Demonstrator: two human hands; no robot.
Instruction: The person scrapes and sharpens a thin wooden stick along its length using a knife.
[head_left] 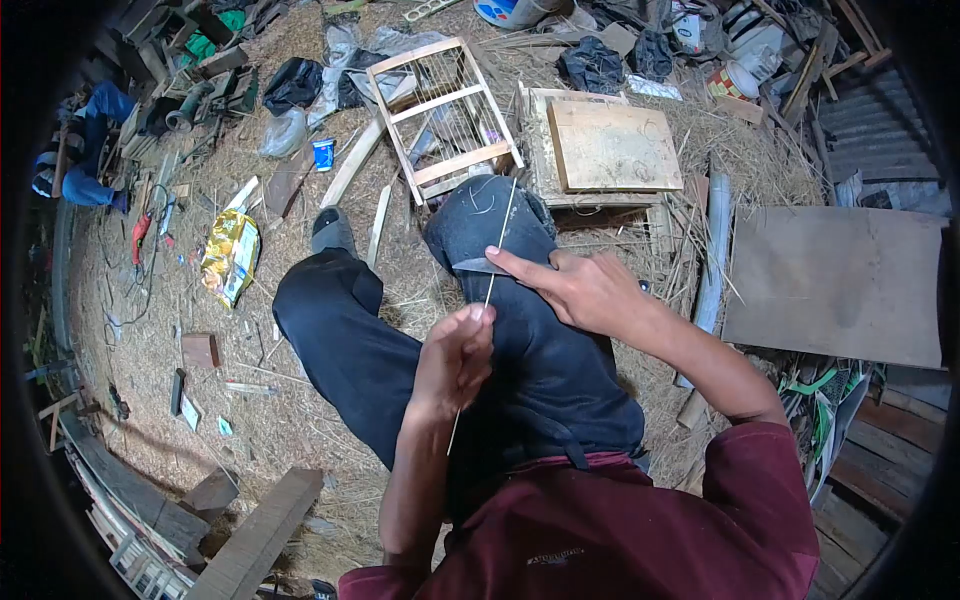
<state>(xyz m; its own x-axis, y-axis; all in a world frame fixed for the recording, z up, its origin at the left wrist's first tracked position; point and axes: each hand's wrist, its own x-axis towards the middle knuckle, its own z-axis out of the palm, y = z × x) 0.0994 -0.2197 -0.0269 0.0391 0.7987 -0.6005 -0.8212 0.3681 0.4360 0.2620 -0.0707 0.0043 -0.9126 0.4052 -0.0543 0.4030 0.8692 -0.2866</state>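
Observation:
A thin pale stick (503, 225), like a bamboo sliver, runs lengthwise over my right thigh and knee. My left hand (455, 360) pinches it between thumb and fingers, and its lower end sticks out below the wrist. My right hand (590, 290) lies over the thigh with the index finger stretched out along a short grey knife blade (470, 265). The blade crosses the stick near that fingertip; the knife's handle is hidden in the curled fingers. Under the stick, a dark worn pad (480, 215) covers the knee.
Beyond the knee stand a wooden frame with thin bars (445, 120) and a wooden box with a board on top (615, 145). A brown panel (835, 285) lies at right, a gold wrapper (230, 255) at left. Another person's blue-clothed legs (90, 190) show far left.

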